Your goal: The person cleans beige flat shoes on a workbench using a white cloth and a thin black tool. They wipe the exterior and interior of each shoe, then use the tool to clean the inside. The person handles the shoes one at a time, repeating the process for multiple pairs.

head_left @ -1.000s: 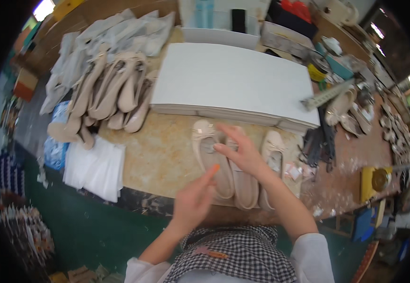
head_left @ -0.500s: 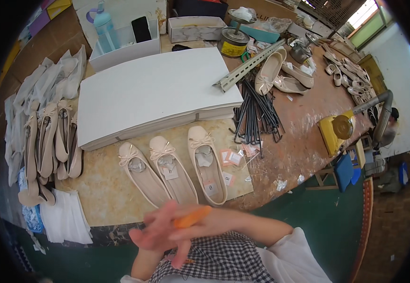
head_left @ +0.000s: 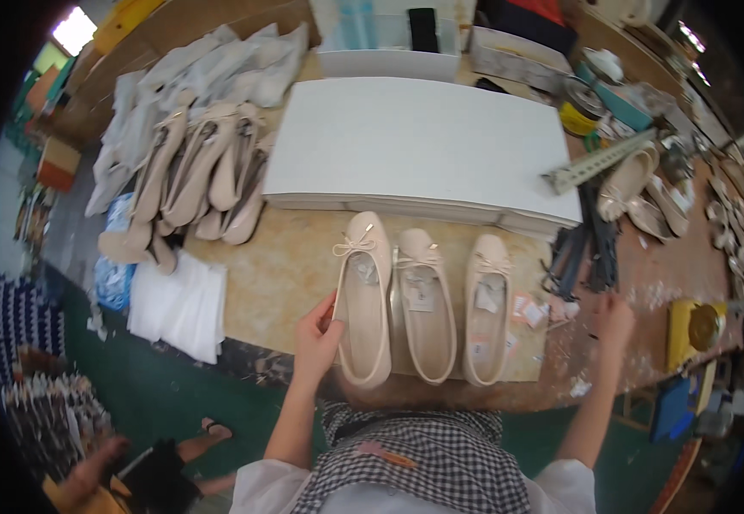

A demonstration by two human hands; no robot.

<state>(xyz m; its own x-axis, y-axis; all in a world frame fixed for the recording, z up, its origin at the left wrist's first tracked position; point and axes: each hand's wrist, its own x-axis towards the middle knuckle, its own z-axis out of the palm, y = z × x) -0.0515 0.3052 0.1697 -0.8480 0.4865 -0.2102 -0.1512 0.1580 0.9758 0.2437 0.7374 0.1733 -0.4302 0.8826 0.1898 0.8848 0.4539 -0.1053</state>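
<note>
Three beige ballet flats with bows stand in a row at the table's near edge. My left hand (head_left: 319, 336) grips the outer side of the leftmost ballet flat (head_left: 363, 321), fingers closed on its edge. Clear crumpled film sits in that shoe's toe. The middle flat (head_left: 424, 317) has a white tag inside, and the right flat (head_left: 487, 321) holds white paper and a tag. My right hand (head_left: 616, 321) reaches to the near ends of black hooked rods (head_left: 590, 257); motion blur hides its fingers. A slim orange object (head_left: 393, 458) rests against my checked apron.
A stack of white board (head_left: 415, 141) lies behind the flats. More beige flats (head_left: 205, 171) and a white cloth (head_left: 179, 304) are at left. A slotted metal bar (head_left: 603, 163), loose shoes (head_left: 629, 184) and a yellow tool (head_left: 693, 334) stand right. Another person's leg (head_left: 196, 445) shows lower left.
My hands were together, with an orange object at them; they are now apart. The left has taken hold of the leftmost flat, and the right has reached to the rods. The view has swung left.
</note>
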